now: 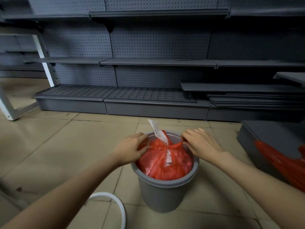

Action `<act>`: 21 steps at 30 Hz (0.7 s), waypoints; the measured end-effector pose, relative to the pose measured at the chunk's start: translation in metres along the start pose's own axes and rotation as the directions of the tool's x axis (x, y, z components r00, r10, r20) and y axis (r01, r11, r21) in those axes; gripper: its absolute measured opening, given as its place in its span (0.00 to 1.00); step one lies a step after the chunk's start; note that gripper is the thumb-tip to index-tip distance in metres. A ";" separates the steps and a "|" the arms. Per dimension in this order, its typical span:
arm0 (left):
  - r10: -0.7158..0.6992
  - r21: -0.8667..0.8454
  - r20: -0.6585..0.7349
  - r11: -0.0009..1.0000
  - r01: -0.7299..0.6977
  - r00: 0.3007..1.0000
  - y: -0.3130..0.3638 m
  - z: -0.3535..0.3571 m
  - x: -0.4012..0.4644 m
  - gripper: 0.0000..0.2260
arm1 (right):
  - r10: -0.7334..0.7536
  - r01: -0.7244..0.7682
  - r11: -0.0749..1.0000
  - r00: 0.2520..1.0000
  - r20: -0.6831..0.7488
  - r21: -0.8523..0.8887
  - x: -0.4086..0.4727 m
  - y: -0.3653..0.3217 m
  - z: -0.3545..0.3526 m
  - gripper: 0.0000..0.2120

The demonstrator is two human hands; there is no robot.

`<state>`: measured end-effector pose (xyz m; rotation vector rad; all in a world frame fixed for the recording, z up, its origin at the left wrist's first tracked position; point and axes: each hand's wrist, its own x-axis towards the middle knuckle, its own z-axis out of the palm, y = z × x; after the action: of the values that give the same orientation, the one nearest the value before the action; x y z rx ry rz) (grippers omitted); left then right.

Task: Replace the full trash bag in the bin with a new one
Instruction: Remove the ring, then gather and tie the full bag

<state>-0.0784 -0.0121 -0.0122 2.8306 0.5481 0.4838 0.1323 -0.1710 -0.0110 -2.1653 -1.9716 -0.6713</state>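
A grey round bin (163, 194) stands on the tiled floor in front of me. Inside it sits a full red trash bag (158, 164), knotted at the top, with white paper (158, 134) sticking out of the knot. My left hand (132, 149) grips the bag's left side at the bin's rim, fingers curled into the plastic. My right hand (201, 142) pinches the right end of the knot. A second red bag (285, 164) lies loose on a dark grey box at the right.
Dark grey pegboard shelving (148, 63) runs along the back, with loose shelf boards (257, 98) stacked at the right. A grey box (267, 134) sits close to the bin's right. A white curved ring (115, 205) lies near my left forearm. A white frame (9, 109) stands at far left.
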 end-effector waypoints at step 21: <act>0.040 0.017 0.053 0.999 -0.041 0.998 0.024 0.035 0.044 0.20 | -0.022 0.025 0.999 0.995 -0.098 0.033 0.006 -0.003 0.001 0.08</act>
<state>-0.0197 -0.0223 -0.0263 2.8671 0.4890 0.4128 0.1297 -0.1649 -0.0099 -2.0520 -1.9478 -0.7266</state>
